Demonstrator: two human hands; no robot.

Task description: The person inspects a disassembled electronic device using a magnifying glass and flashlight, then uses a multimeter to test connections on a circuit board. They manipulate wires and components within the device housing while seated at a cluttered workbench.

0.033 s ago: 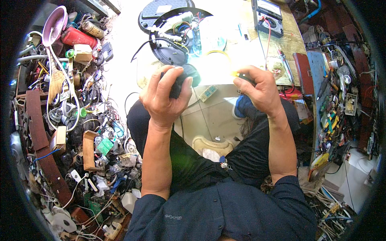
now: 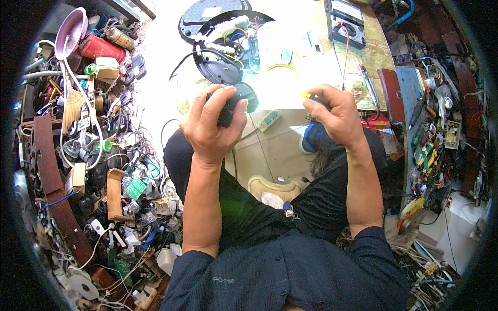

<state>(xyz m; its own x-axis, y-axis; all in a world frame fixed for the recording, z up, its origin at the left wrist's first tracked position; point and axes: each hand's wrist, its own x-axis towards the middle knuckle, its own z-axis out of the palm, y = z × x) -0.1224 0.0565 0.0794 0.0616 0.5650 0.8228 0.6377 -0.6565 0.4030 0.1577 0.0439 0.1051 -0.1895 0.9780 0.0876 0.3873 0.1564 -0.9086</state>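
In front of me at the table's near edge, my left hand [image 2: 211,123] is closed round a dark, cup-like part [image 2: 229,110]. Its far end reaches towards a greyish-green round piece [image 2: 248,97]; whether the two are joined I cannot tell. My right hand [image 2: 336,115] pinches a small black object [image 2: 317,100] with a bright yellow tip, pointed left. Glare hides its exact kind. Beyond my left hand sits an opened round black appliance base [image 2: 218,67] with wires, a white fitting and a clear bag inside. A yellow ring [image 2: 280,67] lies to its right.
An analog multimeter [image 2: 346,26] with red and blue leads stands at the back right. Next to it are pens [image 2: 369,85]. A round black lid [image 2: 207,15] lies behind the base. Heaped parts and cables [image 2: 135,171] fill the left; a power strip [image 2: 268,121] is below the table edge.
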